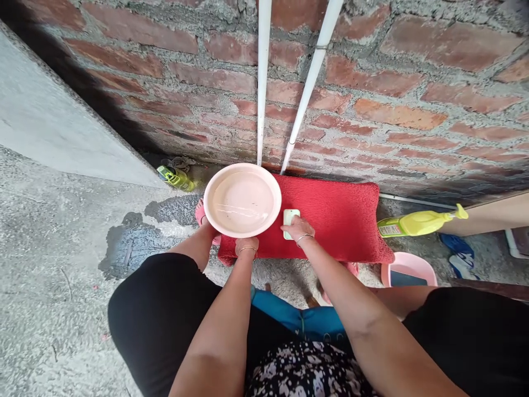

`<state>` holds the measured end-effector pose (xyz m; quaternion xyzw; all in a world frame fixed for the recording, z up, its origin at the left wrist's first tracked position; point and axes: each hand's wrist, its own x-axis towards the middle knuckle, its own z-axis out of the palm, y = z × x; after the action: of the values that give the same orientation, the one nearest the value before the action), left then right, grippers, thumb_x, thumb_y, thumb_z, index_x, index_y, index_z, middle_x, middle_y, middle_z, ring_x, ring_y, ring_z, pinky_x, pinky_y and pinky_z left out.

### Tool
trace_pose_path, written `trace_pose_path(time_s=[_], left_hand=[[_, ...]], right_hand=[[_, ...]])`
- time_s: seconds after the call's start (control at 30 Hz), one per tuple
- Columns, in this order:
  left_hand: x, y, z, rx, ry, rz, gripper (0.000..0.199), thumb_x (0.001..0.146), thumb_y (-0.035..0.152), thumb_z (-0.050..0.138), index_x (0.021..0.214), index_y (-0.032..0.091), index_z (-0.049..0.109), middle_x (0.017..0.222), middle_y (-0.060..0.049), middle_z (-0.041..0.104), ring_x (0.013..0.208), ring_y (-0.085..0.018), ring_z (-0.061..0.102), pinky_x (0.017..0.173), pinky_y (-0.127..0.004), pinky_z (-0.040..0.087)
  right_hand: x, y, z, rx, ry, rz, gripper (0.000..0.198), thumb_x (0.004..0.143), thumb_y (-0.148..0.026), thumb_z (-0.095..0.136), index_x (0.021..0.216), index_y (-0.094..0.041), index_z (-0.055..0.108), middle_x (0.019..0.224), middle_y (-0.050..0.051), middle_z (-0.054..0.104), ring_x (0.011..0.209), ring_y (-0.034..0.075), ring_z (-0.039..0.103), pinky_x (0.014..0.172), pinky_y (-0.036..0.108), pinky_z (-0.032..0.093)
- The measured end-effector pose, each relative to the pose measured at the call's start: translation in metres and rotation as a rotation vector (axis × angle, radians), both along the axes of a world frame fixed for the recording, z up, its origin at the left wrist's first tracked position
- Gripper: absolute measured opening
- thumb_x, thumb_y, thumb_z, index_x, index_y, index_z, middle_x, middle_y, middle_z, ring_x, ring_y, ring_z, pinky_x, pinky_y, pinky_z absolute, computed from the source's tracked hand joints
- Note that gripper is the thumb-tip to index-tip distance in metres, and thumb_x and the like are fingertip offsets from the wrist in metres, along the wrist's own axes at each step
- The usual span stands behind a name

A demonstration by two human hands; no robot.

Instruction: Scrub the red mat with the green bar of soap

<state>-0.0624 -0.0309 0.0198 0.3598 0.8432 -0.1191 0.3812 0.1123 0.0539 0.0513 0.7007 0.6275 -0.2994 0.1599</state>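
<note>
A pale pink basin [243,227] of clear water stands on the left part of a red cloth-covered bench [330,220]. My left hand [247,246] is closed at the basin's near edge, its fingers partly hidden beneath the rim. To the right of the basin, a small pale green and white rectangular case [291,215], like a soap dish, lies on the red cloth. My right hand [301,227] grips the right side of this case, with the thumb over its near part.
Behind the bench rises a brick wall [185,82] with two white pipes [263,82]. A yellow-green spray bottle [421,222] and a pink tub [413,264] are at the right. Another green bottle [177,178] is at the left, near wet concrete [132,248].
</note>
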Motion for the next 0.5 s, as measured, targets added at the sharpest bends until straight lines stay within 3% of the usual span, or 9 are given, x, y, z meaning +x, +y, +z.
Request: trace_pose_path(time_s=[0.2,0.4,0.5], left_hand=[[0.001,0.001,0.001,-0.052,0.014,0.08,0.046,0.087,0.028,0.046,0.128,0.013,0.06,0.13,-0.023,0.061,0.109,-0.028,0.065,0.077,-0.032,0.054],[0.003,0.003,0.003,-0.088,0.036,0.046,0.045,0.089,0.025,0.041,0.126,0.01,0.062,0.131,-0.022,0.06,0.113,-0.027,0.064,0.081,-0.031,0.053],[0.004,0.004,0.003,-0.088,0.051,0.009,0.045,0.087,0.026,0.045,0.125,0.012,0.063,0.129,-0.023,0.061,0.111,-0.029,0.065,0.08,-0.032,0.054]], right_hand=[[0.11,0.004,0.003,0.017,-0.076,-0.175,0.047,0.077,-0.061,0.06,0.103,-0.022,0.062,0.108,0.012,0.065,0.102,0.028,0.062,0.079,0.036,0.046],[0.249,-0.01,0.009,0.059,-0.227,-0.444,0.048,0.074,-0.056,0.066,0.105,-0.02,0.064,0.108,0.017,0.065,0.101,0.032,0.063,0.077,0.039,0.046],[0.293,-0.021,0.01,0.097,-0.279,-0.608,0.049,0.075,-0.057,0.065,0.103,-0.018,0.064,0.109,0.021,0.065,0.1,0.034,0.063,0.075,0.04,0.045]])
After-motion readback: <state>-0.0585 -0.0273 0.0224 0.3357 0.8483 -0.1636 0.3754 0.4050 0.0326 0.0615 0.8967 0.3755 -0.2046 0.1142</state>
